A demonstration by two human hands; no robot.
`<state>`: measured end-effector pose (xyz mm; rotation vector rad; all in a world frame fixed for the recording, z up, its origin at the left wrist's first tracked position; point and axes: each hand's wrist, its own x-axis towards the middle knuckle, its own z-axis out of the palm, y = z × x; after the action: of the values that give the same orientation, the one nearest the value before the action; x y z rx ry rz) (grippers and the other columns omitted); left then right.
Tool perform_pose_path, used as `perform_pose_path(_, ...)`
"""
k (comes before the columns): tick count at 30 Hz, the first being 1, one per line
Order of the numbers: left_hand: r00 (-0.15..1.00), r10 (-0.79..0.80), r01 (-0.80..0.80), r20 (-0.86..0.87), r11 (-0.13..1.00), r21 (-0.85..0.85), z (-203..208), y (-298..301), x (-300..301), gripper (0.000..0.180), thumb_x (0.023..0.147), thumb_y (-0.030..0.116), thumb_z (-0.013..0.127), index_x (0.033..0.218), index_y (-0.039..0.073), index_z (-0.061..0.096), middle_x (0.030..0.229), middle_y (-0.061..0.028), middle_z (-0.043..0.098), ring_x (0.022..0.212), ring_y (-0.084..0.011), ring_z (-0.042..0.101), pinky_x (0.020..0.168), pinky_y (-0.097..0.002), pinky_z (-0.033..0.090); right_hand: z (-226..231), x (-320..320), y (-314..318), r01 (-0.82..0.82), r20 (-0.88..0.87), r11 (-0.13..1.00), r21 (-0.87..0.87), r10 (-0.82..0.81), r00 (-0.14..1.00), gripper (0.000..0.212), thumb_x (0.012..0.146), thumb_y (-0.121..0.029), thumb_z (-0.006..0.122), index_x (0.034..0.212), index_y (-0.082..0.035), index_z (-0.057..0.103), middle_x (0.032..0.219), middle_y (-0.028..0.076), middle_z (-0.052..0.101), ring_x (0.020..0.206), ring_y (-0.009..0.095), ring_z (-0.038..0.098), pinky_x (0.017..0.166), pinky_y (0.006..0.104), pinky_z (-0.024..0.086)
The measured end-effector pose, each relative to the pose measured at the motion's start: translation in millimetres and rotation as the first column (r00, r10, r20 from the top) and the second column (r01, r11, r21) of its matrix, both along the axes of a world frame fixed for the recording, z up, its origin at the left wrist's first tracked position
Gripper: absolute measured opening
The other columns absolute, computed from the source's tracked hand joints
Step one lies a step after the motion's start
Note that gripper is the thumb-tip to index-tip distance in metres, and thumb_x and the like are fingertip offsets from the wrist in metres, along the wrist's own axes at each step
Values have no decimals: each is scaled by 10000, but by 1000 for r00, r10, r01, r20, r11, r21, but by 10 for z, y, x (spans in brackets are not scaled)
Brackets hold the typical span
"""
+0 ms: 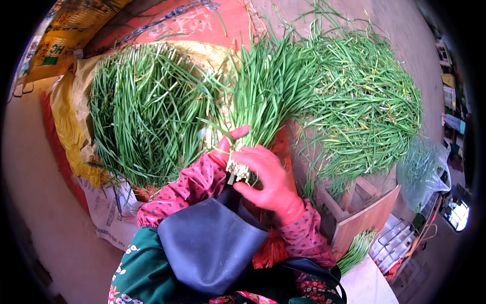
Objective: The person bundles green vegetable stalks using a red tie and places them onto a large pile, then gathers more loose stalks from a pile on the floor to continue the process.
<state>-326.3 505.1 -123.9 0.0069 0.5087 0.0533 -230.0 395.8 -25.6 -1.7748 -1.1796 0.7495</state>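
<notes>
**Bunch of chives in hand, loose heap waiting**

Both hands were closed on one bunch of green chives [263, 86], gripped at its pale cut ends just above the person's lap. The right hand [268, 180], in a red glove, wrapped the stalk ends from the right, fingers curled tight around them. The left hand [225, 147] pressed in from the other side, thumb up against the stems; how firmly its fingers closed could not be told, since the bunch hid most of them. The blades fanned upward and away from the body.

As a judgement of progress: the work looked partly done. On the left, a tidy pile of chives [144, 111] lay with blades running one way on a yellow sack [68, 121], near its inner edge, seemingly sorted. On the right, a loose tangled heap [364, 106] spread over the ground, seemingly untouched. A wooden crate [362, 215] stood beside the right knee, with a small bundle [359, 245] at its lower edge. A dark apron [207, 243] covered the lap.
</notes>
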Motion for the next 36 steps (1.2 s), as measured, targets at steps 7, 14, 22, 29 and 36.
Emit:
perform_pose_path(7,970,-242,245,37,961,-130,-359,-149,39,468,885,335,533,1206,-6,528,1075,-159,629,936,-240,633,826,-360,524,-912,242,-690,344,-718,807,-480,-587,375,779,817,-575,554,1296,22,413,1175,169,556,999,281,582,838,401,495)
perform_pose_path(14,771,-635,555,-42,639,532,-156,-169,132,643,731,78,712,1312,42,438,1189,-95,578,1094,-217,554,969,-349,409,-1006,535,-231,257,-911,882,-395,-339,-236,518,830,-482,589,1100,-39,583,916,122,650,767,241,636,704,338,534)
perform_pose_path(22,968,-248,211,41,890,404,515,-98,498,759,743,191,739,1370,55,333,1245,-78,528,1121,-206,515,962,-350,405,-314,537,-314,631,-588,775,-13,-517,622,502,726,-150,753,1162,-17,542,1068,56,608,952,164,573,862,300,443)
perform_pose_path(29,858,-513,224,33,431,874,892,-113,715,751,666,177,817,1295,46,428,1278,-90,492,1153,-188,477,974,-366,404,-92,501,-995,490,-718,841,-230,-487,498,435,778,-194,656,1168,-43,538,1095,62,593,995,181,558,884,361,440)
perform_pose_path(36,683,-730,338,19,339,878,-410,-232,789,740,673,371,770,1275,67,466,1202,-143,540,1098,-288,521,919,-385,419,86,361,-863,290,-764,916,-277,-392,513,405,854,-314,543,1176,-67,536,1141,81,573,1051,207,536,910,419,433)
